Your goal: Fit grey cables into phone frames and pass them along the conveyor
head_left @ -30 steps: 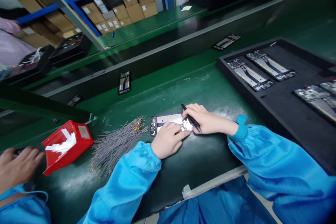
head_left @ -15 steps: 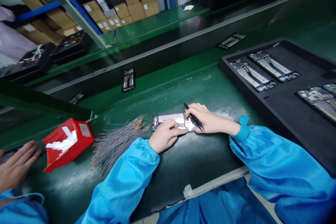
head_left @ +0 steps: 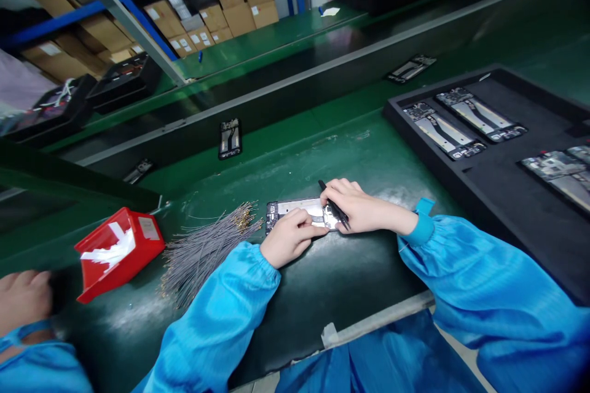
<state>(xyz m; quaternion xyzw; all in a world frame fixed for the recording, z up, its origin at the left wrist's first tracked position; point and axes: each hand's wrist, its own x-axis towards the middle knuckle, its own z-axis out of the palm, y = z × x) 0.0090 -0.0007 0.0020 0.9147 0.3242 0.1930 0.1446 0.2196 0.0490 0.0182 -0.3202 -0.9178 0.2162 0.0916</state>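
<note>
An opened phone (head_left: 300,204) lies flat on the green work surface, its bare inner frame and circuit board facing up. My left hand (head_left: 289,236) rests on its near edge, fingers curled, gripping it against the surface. In my right hand (head_left: 353,204) is a pair of black tweezers (head_left: 332,201), held over the board end of the phone with the tips pointing down. My right fingers hide part of that end. Left of the phone lies a bundle of thin grey cables (head_left: 207,252) with gold-coloured ends.
A red bin (head_left: 142,242) with white strips stands left, near a co-worker's hand (head_left: 25,301). On the right, a black foam tray (head_left: 442,178) holds several opened phones. More phone frames, one upright-looking phone (head_left: 230,139) among them, lie along the back strip.
My right hand and the tweezers have shifted slightly left, while my left hand stays put. Phones on the back strip have moved a little right. The co-worker's hand has drawn left.
</note>
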